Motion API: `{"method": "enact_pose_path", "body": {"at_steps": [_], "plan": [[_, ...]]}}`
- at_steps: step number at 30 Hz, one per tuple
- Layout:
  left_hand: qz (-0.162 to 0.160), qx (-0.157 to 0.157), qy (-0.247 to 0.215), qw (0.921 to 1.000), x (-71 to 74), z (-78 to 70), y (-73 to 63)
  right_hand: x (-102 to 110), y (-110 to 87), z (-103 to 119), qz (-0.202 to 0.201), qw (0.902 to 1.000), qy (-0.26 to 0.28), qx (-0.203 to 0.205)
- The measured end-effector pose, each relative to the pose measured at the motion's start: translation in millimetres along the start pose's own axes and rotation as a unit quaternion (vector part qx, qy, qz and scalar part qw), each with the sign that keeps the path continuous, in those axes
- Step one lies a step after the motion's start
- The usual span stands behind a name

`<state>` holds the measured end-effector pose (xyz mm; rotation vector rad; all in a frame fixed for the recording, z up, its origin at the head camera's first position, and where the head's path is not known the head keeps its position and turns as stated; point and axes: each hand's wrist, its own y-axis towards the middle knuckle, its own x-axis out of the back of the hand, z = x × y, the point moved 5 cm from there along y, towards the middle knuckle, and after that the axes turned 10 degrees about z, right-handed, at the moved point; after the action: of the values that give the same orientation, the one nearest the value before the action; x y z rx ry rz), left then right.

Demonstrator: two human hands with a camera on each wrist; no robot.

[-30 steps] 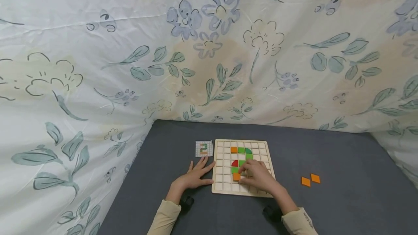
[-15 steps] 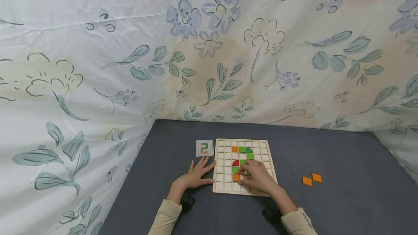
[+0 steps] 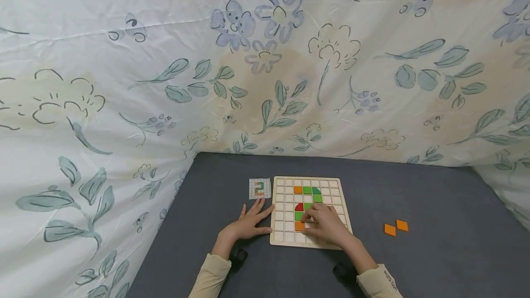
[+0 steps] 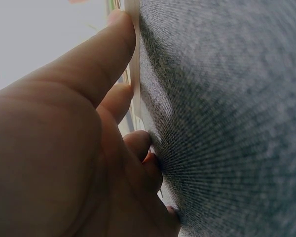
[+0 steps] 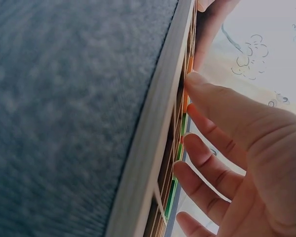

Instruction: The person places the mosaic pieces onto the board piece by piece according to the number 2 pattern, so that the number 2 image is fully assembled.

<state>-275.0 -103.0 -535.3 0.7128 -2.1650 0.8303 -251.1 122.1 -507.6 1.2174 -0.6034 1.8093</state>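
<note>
A wooden grid board [image 3: 278,218] lies on the dark grey cloth. Orange, green and red tiles fill some of its squares. My right hand [image 3: 329,225] is over the board, its thumb and index fingertips at the right side of an orange square tile [image 3: 299,226] that lies flat in a lower square. In the right wrist view, the thumb [image 5: 200,86] meets that tile's orange edge, with the other fingers curved loosely beside it. My left hand [image 3: 245,223] rests with spread fingers on the cloth, thumb and index fingertips against the board's left edge.
A small pattern card [image 3: 259,189] lies left of the board, just beyond the left fingertips. Two loose orange tiles [image 3: 390,230] sit on the cloth to the right. A flowered curtain [image 3: 265,82] hangs behind and on the left.
The orange tile, tilted and askew between the right fingertips a second ago, has dropped flat into its square. Both hands have hardly moved.
</note>
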Motion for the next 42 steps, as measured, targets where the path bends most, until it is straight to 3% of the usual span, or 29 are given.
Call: {"method": "enact_pose_path", "body": {"at_steps": [19,33,42], "plan": [[-0.004,-0.002,-0.003,1.0000,-0.5,-1.1,-0.8,6.5,-4.3,-3.0,0.004,0.9997,0.001,0.023],[-0.007,-0.011,0.003,0.9999,0.4,0.4,1.1,36.7,-12.6,-26.3,-0.011,0.9993,0.026,-0.024],[-0.009,-0.008,0.000,0.9999,-2.2,0.0,-0.9,41.2,-27.7,-46.9,-0.018,0.9985,0.019,-0.049]]}}
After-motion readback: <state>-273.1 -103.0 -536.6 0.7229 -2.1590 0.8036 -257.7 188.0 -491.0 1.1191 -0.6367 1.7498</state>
